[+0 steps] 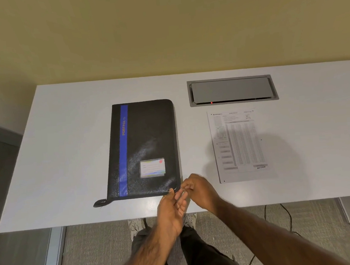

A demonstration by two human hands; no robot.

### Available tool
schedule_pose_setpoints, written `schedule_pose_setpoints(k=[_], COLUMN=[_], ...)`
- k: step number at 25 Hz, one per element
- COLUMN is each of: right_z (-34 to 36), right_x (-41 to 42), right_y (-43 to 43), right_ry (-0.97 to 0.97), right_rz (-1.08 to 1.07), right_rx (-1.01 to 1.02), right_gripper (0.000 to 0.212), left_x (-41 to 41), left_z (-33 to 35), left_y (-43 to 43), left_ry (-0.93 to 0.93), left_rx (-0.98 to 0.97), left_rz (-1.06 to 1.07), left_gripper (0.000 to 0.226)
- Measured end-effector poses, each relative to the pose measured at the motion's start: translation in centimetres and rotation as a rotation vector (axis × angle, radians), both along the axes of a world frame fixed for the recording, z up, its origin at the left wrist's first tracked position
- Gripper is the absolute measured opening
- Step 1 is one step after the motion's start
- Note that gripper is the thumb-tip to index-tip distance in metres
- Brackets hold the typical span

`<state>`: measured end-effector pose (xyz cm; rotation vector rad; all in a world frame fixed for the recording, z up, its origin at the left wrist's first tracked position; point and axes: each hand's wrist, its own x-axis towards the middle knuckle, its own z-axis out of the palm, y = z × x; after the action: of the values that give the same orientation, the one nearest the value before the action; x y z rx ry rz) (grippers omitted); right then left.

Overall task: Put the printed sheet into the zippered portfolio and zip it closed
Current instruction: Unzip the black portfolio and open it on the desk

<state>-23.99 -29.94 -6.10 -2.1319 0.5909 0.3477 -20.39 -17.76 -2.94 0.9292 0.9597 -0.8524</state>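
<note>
A black zippered portfolio (148, 146) with a blue stripe and a name card lies flat and closed on the white table (67, 150). To its right lies the printed sheet (240, 146), face up, apart from it. My right hand (198, 187) pinches the small metal zipper pull at the portfolio's near right corner. My left hand (172, 209) is just below that corner, thumb tip touching the portfolio's edge, fingers loosely curled with nothing in them. A black fabric tab (100, 202) sticks out at the near left corner.
A grey recessed cable box (232, 90) with a red light is set into the table behind the sheet. The table's front edge runs just under my hands. Below it are carpet, my shoes and black cables (287, 217) on the floor.
</note>
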Motion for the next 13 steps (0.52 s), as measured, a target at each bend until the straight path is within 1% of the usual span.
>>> schedule_pose_setpoints(k=[4, 6, 9, 12, 13], right_z=[0.4, 0.9, 1.6, 2.6, 2.9], right_x=[0.2, 0.7, 1.9, 3.6, 4.5], right_y=[-0.6, -1.0, -1.4, -2.0, -2.2], right_ry=[0.022, 0.048, 0.085, 0.037, 0.043], right_rz=[0.044, 0.013, -0.164, -0.36, -0.394], right_rx=[0.096, 0.17, 0.263, 0.494, 0.545], right_gripper=[0.021, 0.022, 0.023, 0.016, 0.023], left_x=[-0.1, 0.0, 0.3, 0.4, 0.4], left_z=[0.3, 0.3, 0.2, 0.0, -0.1], left_y=[-0.3, -0.3, -0.4, -0.3, -0.2], left_ry=[0.053, 0.055, 0.056, 0.069, 0.068], left_rx=[-0.073, -0.082, -0.093, -0.094, -0.089], left_rz=[0.146, 0.171, 0.153, 0.151, 0.149], left_gripper=[0.015, 0.015, 0.013, 0.01, 0.01])
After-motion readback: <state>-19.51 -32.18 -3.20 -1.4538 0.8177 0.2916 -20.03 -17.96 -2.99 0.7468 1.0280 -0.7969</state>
